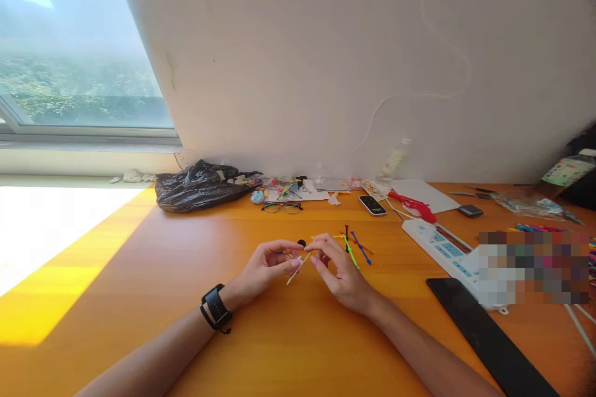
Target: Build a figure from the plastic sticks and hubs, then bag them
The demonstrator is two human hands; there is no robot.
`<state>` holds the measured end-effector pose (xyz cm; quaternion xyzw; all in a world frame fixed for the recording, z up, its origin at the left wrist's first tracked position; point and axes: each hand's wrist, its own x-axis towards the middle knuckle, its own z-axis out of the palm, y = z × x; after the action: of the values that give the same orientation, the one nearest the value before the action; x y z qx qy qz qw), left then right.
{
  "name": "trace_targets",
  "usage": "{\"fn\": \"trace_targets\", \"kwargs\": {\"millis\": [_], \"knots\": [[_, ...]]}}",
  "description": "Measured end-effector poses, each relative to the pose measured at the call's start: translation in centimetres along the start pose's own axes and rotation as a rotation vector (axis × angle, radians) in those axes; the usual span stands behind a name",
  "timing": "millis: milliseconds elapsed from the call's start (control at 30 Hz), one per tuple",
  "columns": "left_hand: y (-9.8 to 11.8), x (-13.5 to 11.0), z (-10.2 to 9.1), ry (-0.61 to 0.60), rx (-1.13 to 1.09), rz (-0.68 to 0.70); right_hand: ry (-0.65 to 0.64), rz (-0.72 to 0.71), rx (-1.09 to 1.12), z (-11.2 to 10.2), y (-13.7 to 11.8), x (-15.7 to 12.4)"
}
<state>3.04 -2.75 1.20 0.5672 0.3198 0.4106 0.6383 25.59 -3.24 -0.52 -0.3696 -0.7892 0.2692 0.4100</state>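
Observation:
My left hand, with a black watch on its wrist, pinches a thin white cable tie above the orange table. My right hand meets it, fingers closed on the same tie's upper end near a small black piece. Just behind my right hand lie loose cable ties in green, blue, red, black and yellow.
A black plastic bag, glasses, a remote, a white power strip, red pliers and more coloured ties line the back and right. A black flat slab lies near the right front. A window is at left.

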Motion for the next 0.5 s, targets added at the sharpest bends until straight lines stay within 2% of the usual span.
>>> {"fn": "trace_targets", "kwargs": {"millis": [100, 167, 367, 500], "knots": [[-0.2, 0.1, -0.1, 0.032, -0.039, -0.010, 0.064, 0.016, -0.032, -0.3, 0.2, 0.0], [0.0, 0.1, -0.1, 0.056, -0.038, -0.009, 0.055, 0.040, -0.030, -0.5, 0.2, 0.0], [1.3, -0.3, 0.3, 0.060, -0.034, -0.021, -0.044, 0.125, 0.130, -0.6, 0.0, -0.4], [1.7, -0.4, 0.4, 0.083, -0.040, -0.036, -0.177, 0.196, 0.219, -0.6, 0.4, -0.6]]}}
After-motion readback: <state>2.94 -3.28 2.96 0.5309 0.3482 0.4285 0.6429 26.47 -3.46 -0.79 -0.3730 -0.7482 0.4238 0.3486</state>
